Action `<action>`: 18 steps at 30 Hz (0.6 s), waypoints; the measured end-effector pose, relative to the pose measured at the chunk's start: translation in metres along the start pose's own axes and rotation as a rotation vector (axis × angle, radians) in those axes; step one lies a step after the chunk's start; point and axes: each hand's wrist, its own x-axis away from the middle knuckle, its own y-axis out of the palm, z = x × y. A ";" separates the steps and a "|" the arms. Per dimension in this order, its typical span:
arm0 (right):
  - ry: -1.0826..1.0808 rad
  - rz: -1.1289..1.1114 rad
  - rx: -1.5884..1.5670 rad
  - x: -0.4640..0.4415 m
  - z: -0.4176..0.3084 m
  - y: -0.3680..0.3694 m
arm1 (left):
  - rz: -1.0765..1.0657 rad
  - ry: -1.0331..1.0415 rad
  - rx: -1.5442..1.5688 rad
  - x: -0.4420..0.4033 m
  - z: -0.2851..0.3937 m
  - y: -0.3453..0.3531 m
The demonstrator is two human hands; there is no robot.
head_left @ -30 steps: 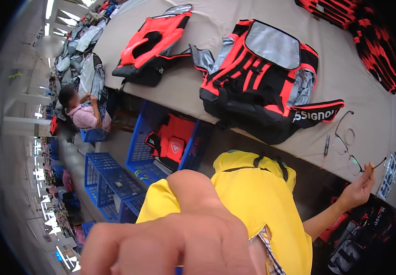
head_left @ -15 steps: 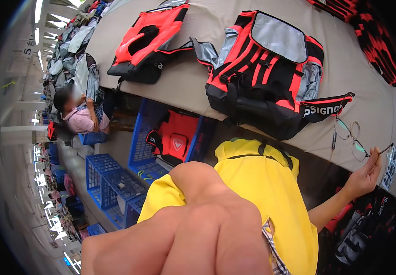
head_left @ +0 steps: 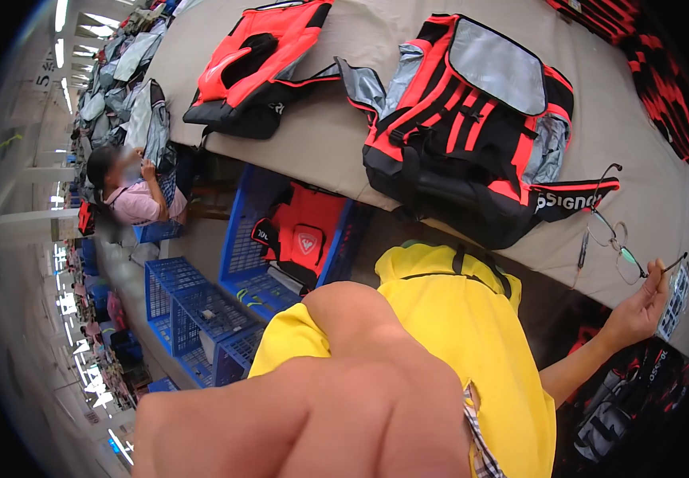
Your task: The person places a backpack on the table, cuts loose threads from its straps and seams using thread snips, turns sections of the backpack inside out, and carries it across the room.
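Note:
Very large in the foreground, my left hand (head_left: 312,406) reaches up close to the camera, its fingers together and the tips outside the picture. What it holds, if anything, is hidden. Out at the right, my right hand (head_left: 645,312) pinches one temple of a pair of eyeglasses (head_left: 630,263). The glasses hang unfolded over the table edge, close to a red and black backpack (head_left: 472,135) with silver lining and a lettered strap. A second red and black bag piece (head_left: 261,72) lies farther left on the table.
The cloth-covered table (head_left: 320,171) runs across the top. A blue crate (head_left: 237,239) holding a red piece stands below it, near more blue crates (head_left: 193,307). A person in pink (head_left: 141,203) sits at left. Stacked red and black pieces (head_left: 659,95) lie at far right.
The view has shifted slightly. The eyeglasses have turned a little, still in my right hand's pinch. My left hand stays close to the camera. The person in pink has shifted posture.

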 end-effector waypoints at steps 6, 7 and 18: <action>-0.024 -0.016 -0.073 -0.011 0.005 0.016 | -0.029 0.000 -0.014 -0.005 -0.008 -0.008; -0.023 -0.019 -0.066 -0.012 0.002 0.017 | -0.028 -0.002 -0.014 -0.005 -0.009 -0.010; 0.015 0.025 -0.075 -0.017 -0.011 0.030 | -0.005 -0.065 0.002 -0.020 -0.019 -0.021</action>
